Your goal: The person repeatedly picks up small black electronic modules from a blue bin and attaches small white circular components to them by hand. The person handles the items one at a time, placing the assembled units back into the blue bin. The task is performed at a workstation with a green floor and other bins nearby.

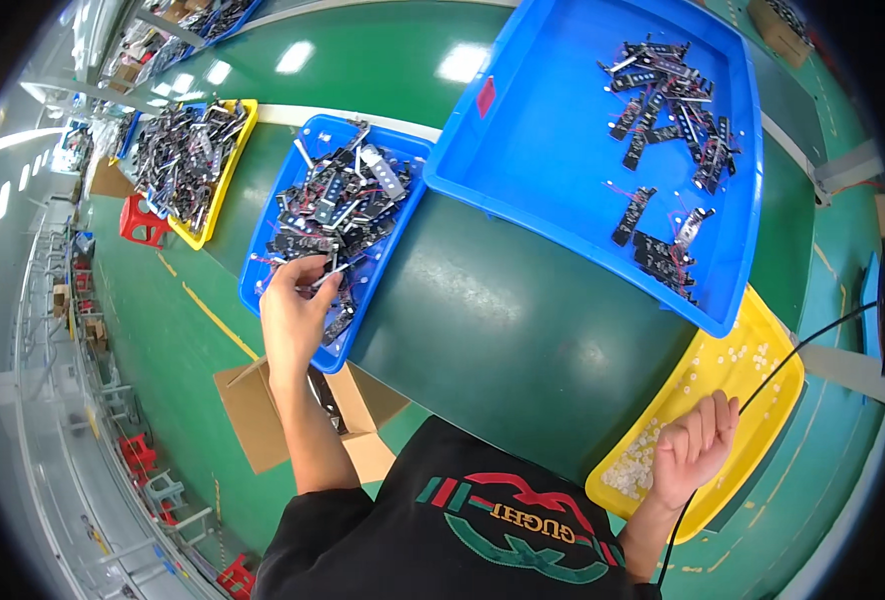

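Observation:
My left hand (298, 305) reaches over the near end of a small blue bin (268, 225), thumb and forefinger bent together at a thin pale-edged part. What is pinched there is too small to make out. That bin is heaped with black, strip-like electronic parts (338, 200) with thin red wires. On the right, my right hand (698, 450) is curled closed above a yellow tray (683, 520), and its palm is hidden. Small white pieces (633, 470) lie scattered in this tray.
A large blue tray (533, 150) at the far right holds more black wired parts (663, 100). Beyond the small bin is a yellow bin (203, 225) piled with similar parts. An open cardboard box (253, 420) sits below my left forearm. A black cable (813, 335) passes by my right wrist.

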### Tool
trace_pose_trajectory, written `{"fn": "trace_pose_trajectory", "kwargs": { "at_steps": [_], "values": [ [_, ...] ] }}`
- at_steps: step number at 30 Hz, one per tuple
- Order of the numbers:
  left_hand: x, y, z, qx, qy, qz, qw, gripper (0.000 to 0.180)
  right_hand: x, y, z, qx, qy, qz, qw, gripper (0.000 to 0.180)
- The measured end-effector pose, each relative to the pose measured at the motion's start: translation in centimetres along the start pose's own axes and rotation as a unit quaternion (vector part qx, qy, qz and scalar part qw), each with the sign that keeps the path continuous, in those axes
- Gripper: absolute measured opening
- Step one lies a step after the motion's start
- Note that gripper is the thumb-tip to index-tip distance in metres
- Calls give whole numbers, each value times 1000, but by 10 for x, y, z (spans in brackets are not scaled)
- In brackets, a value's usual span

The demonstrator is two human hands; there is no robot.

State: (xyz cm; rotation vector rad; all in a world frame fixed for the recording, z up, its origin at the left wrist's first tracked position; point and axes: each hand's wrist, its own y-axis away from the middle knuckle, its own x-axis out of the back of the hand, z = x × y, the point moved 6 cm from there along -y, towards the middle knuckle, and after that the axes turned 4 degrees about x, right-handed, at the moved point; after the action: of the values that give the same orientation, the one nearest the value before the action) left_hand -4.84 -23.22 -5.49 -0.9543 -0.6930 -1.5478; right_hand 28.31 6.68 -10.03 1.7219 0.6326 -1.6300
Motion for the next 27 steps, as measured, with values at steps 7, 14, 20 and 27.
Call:
{"fn": "trace_pose_trajectory", "kwargs": {
  "at_steps": [7,14,20,27],
  "values": [
    [0,14,41,-41,66,11,997,20,6,12,-3,10,-98,135,986,26],
    [-54,41,185,-290,119,-45,949,13,19,19,-8,-20,-73,59,995,39],
    [-148,26,266,-355,15,-192,915,28,28,28,-15,32,20,151,988,28],
    [-213,9,292,-379,-110,-196,897,45,27,32,-14,12,113,148,982,22]
  ]
}}
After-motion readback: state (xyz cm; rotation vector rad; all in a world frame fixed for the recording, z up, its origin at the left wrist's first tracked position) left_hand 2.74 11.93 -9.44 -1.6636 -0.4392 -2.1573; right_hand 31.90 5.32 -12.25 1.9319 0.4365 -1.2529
